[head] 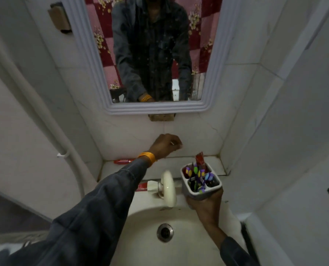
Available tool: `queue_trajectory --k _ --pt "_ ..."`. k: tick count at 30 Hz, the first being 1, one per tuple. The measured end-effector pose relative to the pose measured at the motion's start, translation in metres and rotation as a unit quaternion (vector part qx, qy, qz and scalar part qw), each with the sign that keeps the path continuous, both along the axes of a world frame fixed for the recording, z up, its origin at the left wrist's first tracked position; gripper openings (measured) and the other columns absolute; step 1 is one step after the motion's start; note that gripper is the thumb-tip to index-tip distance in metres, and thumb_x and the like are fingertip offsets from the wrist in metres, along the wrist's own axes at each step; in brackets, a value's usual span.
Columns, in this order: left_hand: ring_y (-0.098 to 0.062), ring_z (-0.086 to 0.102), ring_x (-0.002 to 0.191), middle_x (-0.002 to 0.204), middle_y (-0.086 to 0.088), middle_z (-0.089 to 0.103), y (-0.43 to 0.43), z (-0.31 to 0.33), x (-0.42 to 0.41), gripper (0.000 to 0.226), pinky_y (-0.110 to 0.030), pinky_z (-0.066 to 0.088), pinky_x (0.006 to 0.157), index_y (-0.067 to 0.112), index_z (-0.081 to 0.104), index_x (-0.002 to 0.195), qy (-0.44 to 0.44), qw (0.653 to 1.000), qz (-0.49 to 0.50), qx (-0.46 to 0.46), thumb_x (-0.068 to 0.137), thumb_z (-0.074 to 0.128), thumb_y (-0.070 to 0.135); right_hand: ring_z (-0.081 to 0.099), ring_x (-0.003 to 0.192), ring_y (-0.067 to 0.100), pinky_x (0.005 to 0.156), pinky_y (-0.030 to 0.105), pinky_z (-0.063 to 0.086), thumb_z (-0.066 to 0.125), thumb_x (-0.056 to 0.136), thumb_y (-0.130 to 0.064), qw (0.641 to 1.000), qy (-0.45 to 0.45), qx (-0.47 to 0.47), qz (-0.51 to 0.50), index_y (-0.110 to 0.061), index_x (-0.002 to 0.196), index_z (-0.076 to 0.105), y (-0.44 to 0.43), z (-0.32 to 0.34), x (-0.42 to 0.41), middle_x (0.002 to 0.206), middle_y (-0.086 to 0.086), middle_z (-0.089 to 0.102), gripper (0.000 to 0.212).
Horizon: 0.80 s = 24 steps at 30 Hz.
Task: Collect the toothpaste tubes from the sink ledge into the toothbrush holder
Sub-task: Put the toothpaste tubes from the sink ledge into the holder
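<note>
Mid-collection. Right hand grips the grey toothbrush holder from below, held up beside the tap; brushes and one red tube already stand in it. Left hand hovers above the ledge, fingers curled loosely; something thin and pale shows at them, can't tell if pinched. Two red toothpaste tubes remain: one at the ledge's back left, one by the tap base, partly hidden by the sleeve. Next move likely: lower left hand, pinch a tube, drop it in a free compartment.
</note>
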State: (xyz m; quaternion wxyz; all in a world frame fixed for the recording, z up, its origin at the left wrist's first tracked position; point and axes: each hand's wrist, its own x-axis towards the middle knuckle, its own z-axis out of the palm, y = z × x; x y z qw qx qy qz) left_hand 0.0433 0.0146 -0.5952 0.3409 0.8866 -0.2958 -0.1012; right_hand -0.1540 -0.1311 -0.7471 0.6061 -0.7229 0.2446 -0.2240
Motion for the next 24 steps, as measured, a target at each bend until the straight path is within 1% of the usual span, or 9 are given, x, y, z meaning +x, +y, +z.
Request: queue_trajectory --k 2,5,8,11,13,17,20,22,24 --pt "-0.026 0.070 0.093 0.104 -0.009 0.075 0.042 -0.014 0.007 0.015 -0.037 0.057 0.087 0.013 0.073 0.099 0.004 0.995 0.091 0.033 0.090 0.066 0.022 0.071 0.123 0.018 0.100 0.027 0.060 0.105 0.046 0.002 1.000 -0.005 -0.003 0.007 -0.011 0.145 0.051 0.000 0.002 0.002 0.137 0.006 0.070 0.113" --pt "-0.029 0.066 0.103 0.112 -0.009 0.072 0.106 -0.044 0.011 0.018 -0.035 0.053 0.092 0.016 0.072 0.099 0.049 0.972 0.145 0.180 0.083 0.072 0.022 0.072 0.122 0.017 0.096 0.019 0.059 0.107 0.048 -0.003 1.000 -0.006 -0.001 0.018 -0.011 0.143 0.054 0.001 0.005 0.002 0.134 0.004 0.072 0.108" --pt "-0.029 0.062 0.111 0.120 -0.009 0.068 0.140 -0.072 -0.004 0.032 -0.027 0.046 0.091 0.015 0.071 0.106 0.100 0.952 0.098 0.271 0.075 0.079 0.019 0.070 0.122 0.005 0.094 0.010 0.056 0.105 0.049 0.003 0.999 -0.024 0.029 0.016 -0.006 0.147 0.049 0.005 0.009 -0.001 0.138 0.008 0.067 0.113" --pt "-0.028 0.061 0.108 0.116 -0.005 0.068 0.141 -0.093 -0.026 0.043 -0.030 0.046 0.087 0.018 0.070 0.108 0.077 0.941 0.053 0.326 0.069 0.084 0.029 0.065 0.103 -0.024 0.082 -0.002 0.050 0.095 0.053 0.022 0.996 -0.057 0.068 0.021 -0.001 0.141 0.047 0.013 0.020 -0.003 0.126 0.000 0.067 0.103" --pt "-0.029 0.060 0.109 0.115 -0.006 0.067 0.136 -0.108 -0.033 0.044 -0.034 0.047 0.088 0.019 0.068 0.111 0.043 0.932 0.036 0.358 0.071 0.082 0.030 0.062 0.101 -0.028 0.082 -0.004 0.049 0.093 0.053 0.024 0.995 -0.069 0.062 0.027 -0.002 0.143 0.046 0.016 0.024 -0.003 0.127 0.003 0.065 0.105" --pt "-0.030 0.060 0.112 0.119 -0.011 0.065 0.126 -0.120 -0.038 0.040 -0.042 0.050 0.095 0.014 0.064 0.119 -0.021 0.920 0.013 0.390 0.081 0.073 0.024 0.059 0.098 -0.032 0.079 -0.006 0.047 0.094 0.054 0.022 0.998 -0.050 0.045 0.017 -0.014 0.138 0.042 0.014 0.020 -0.005 0.125 0.001 0.061 0.106" --pt "-0.032 0.060 0.111 0.119 -0.013 0.064 0.127 -0.117 -0.039 0.041 -0.042 0.049 0.092 0.014 0.059 0.122 -0.043 0.916 0.010 0.399 0.083 0.070 0.023 0.066 0.110 -0.008 0.083 -0.004 0.048 0.097 0.052 0.017 0.999 -0.036 0.035 0.004 -0.010 0.144 0.042 0.013 0.017 -0.007 0.131 0.006 0.061 0.110" --pt "-0.032 0.060 0.107 0.118 -0.014 0.065 0.133 -0.109 -0.040 0.039 -0.039 0.050 0.089 0.014 0.054 0.121 -0.056 0.930 0.035 0.362 0.086 0.067 0.024 0.066 0.110 -0.013 0.085 -0.003 0.049 0.099 0.051 0.015 0.999 -0.032 0.021 0.009 -0.012 0.143 0.043 0.012 0.015 -0.008 0.129 0.003 0.063 0.110" --pt "-0.033 0.063 0.101 0.112 -0.012 0.068 0.139 -0.091 -0.035 0.034 -0.035 0.050 0.083 0.013 0.057 0.112 -0.049 0.956 0.082 0.277 0.083 0.070 0.026 0.066 0.108 -0.018 0.086 0.000 0.051 0.100 0.050 0.014 1.000 -0.023 0.016 0.011 -0.013 0.141 0.045 0.011 0.012 -0.006 0.127 -0.001 0.065 0.109"
